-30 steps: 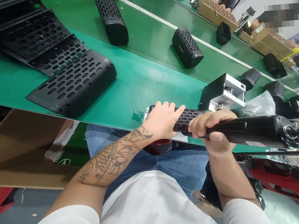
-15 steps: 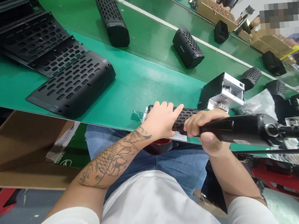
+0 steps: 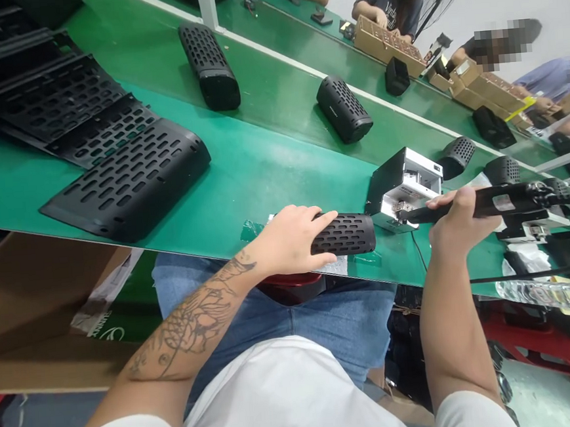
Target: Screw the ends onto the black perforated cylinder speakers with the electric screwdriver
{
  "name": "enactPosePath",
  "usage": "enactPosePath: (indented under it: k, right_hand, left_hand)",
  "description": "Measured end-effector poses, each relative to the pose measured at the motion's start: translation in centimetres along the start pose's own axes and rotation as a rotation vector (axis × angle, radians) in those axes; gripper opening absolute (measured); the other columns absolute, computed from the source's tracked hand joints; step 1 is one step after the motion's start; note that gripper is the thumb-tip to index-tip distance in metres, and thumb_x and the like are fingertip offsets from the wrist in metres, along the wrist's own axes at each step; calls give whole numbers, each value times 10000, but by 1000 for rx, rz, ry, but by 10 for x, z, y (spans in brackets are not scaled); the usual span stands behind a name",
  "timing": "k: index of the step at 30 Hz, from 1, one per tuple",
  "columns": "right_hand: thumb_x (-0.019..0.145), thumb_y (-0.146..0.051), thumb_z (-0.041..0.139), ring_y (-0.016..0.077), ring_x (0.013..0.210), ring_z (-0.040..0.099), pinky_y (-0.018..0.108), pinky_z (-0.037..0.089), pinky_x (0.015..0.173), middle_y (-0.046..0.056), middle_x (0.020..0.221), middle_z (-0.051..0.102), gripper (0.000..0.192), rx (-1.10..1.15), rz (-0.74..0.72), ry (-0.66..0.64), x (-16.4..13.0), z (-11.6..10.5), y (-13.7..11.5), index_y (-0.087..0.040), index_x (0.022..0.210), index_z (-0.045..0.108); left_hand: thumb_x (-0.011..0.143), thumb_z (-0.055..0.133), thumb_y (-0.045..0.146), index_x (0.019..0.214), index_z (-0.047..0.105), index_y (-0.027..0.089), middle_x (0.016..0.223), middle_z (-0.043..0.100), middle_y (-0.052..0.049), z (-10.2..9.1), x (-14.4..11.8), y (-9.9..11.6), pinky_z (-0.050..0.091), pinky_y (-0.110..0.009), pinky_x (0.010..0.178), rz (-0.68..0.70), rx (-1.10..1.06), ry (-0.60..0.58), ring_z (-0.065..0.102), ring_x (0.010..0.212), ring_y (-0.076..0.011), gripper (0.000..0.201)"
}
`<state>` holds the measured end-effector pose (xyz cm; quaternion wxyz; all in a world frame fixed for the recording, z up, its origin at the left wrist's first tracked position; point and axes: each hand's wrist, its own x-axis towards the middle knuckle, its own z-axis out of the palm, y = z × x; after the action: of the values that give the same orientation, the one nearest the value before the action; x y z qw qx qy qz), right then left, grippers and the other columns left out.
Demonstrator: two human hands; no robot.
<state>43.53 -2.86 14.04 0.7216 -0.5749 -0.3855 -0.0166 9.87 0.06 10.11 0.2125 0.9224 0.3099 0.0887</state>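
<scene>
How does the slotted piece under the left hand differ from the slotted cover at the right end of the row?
The left hand grips the slotted piece, while no hand touches the slotted cover. The slotted cover looks larger in this view than the slotted piece. The slotted piece lies apart from the row of covers; the slotted cover adjoins it. Both are black.

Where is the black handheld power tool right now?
In the head view, the black handheld power tool is right of centre, held in the right hand, its tip at the front of the black-and-silver box.
</scene>
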Motion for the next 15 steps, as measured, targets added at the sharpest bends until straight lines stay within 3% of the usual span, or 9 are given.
enactPosePath:
  k: [3, 6, 9, 12, 15]
  right_hand:
    - [957, -295, 809, 178, 489, 607, 350, 608, 555, -70, 579, 647, 223, 78, 31, -4, -12, -6, -21, -288, 789, 663]
    - [948, -316, 841, 191, 477, 587, 375, 593, 513, -63, 616, 638, 115, 237, 41, -86, -27, -11, -54, -292, 868, 762]
    - [1004, -531, 933, 206, 455, 607, 408, 625, 495, -73, 640, 651, 219, 416, 48, -371, -49, -6, -87, -337, 992, 832]
    - [1022, -619, 994, 191, 431, 622, 412, 659, 506, -65, 655, 706, 319, 572, 53, -690, -80, 16, -111, -344, 1004, 834]
    - [1069, -555, 971, 170, 432, 623, 374, 652, 511, -57, 657, 731, 270, 686, 35, -839, -111, 48, -120, -321, 1047, 841]
  left_hand:
    - [1071, 900, 501, 1837, 661, 277, 1871, 679, -179, 7, -20, -33, 529, -584, 1457, 34, -221, 144, 695, 1688, -426, 833]
    - [892, 1059, 464, 1904, 535, 266, 2007, 508, -214, 25, -38, -61, 470, -636, 1543, -35, -417, 189, 501, 1877, -465, 1156]
    - [794, 1113, 381, 1954, 385, 257, 2018, 449, -247, 46, -49, -71, 503, -638, 1528, -109, -534, 192, 514, 1872, -461, 1375]
    - [836, 1058, 314, 1939, 322, 255, 1923, 545, -241, 61, -52, -70, 595, -569, 1455, -128, -602, 199, 662, 1748, -407, 1327]
    - [837, 1047, 307, 1893, 350, 251, 1847, 607, -224, 68, -51, -69, 637, -529, 1403, -118, -639, 218, 728, 1661, -383, 1266]
